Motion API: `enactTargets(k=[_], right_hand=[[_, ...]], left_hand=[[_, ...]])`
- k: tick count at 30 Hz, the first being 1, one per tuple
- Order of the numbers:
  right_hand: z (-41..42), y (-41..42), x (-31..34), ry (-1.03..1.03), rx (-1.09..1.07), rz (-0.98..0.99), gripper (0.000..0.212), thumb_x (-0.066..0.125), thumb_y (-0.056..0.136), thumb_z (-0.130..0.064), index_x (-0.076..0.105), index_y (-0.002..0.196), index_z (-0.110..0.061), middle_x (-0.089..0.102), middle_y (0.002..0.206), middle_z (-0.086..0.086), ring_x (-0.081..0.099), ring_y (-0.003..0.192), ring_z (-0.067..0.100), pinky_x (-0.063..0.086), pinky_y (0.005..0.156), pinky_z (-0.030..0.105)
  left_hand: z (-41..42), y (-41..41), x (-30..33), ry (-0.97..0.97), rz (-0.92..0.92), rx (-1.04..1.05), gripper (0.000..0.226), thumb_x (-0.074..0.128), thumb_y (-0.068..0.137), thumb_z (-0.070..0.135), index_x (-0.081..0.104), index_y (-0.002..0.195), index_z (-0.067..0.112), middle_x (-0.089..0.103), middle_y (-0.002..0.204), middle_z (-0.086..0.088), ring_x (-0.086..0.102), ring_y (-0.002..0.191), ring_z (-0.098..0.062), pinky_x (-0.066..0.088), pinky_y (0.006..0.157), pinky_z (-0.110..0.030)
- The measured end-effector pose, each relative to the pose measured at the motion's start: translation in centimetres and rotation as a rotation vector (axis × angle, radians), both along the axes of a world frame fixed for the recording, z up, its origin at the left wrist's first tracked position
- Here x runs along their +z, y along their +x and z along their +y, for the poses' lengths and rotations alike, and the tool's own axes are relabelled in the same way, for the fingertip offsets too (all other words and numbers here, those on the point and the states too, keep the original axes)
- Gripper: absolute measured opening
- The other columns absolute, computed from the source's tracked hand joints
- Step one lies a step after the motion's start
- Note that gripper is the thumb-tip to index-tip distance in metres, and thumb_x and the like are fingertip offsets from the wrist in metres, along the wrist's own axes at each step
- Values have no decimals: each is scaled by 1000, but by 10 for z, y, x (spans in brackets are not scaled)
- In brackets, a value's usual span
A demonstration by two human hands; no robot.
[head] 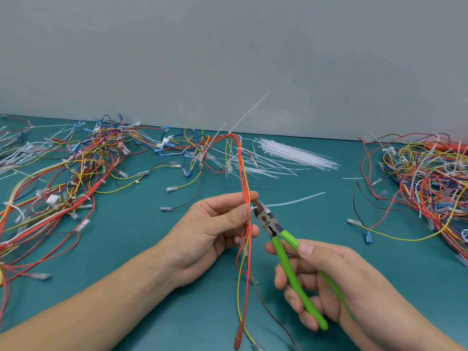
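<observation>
My left hand (215,229) pinches a thin bundle of red and yellow wires (245,173) between thumb and fingers, holding it upright above the teal table (126,249). A white cable tie (291,201) is wrapped round the bundle at the pinch, and its long tail sticks out to the right. My right hand (336,282) grips green-handled side cutters (283,244). The cutter jaws (259,207) sit at the tie's head, right beside my left thumb. Higher up, two more ties bind the bundle, and one long tail (249,112) points up and to the right.
A big tangle of coloured wires with clear and blue terminals (76,171) covers the left of the table. Another tangle (425,178) lies at the right edge. A pile of loose white cable ties (291,153) lies at the back centre, near a grey wall (228,59).
</observation>
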State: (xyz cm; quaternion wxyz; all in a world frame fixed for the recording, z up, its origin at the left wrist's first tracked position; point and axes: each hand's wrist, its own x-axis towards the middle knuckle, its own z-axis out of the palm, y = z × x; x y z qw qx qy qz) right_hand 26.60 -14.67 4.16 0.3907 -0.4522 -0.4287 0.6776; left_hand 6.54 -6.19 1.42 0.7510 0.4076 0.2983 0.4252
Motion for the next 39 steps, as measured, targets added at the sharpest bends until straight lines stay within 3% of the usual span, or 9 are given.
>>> enactTargets(k=[4, 21, 27, 39], right_hand=[[0, 1, 0, 7, 6, -7, 52, 68, 74, -49, 78, 111, -14, 68, 89, 21, 55, 62, 27, 43, 45, 30], [0, 1, 0, 2, 16, -21, 53, 68, 74, -50, 77, 112, -14, 69, 89, 21, 56, 63, 27, 45, 46, 30], [0, 1, 0, -10, 9, -25, 40, 60, 85, -39, 78, 109, -13, 68, 88, 20, 55, 62, 27, 44, 45, 30], [0, 2, 2, -14, 14, -34, 39, 58, 86, -38, 78, 108, -13, 68, 88, 20, 55, 62, 28, 44, 46, 31]], left_hand=[[0, -1, 0, -1, -5, 0, 29, 76, 75, 19, 83, 104, 20, 68, 66, -2, 72, 65, -15, 48, 54, -18], [1, 0, -1, -8, -7, 7, 31, 76, 76, 18, 82, 106, 18, 68, 69, -4, 71, 65, -16, 48, 53, -19], [-1, 1, -1, -7, -5, 13, 30, 76, 76, 17, 83, 105, 19, 69, 69, -3, 72, 66, -16, 48, 53, -19], [-2, 1, -1, 4, 4, 31, 32, 78, 72, 20, 83, 104, 19, 68, 69, -4, 72, 65, -15, 49, 54, -19]])
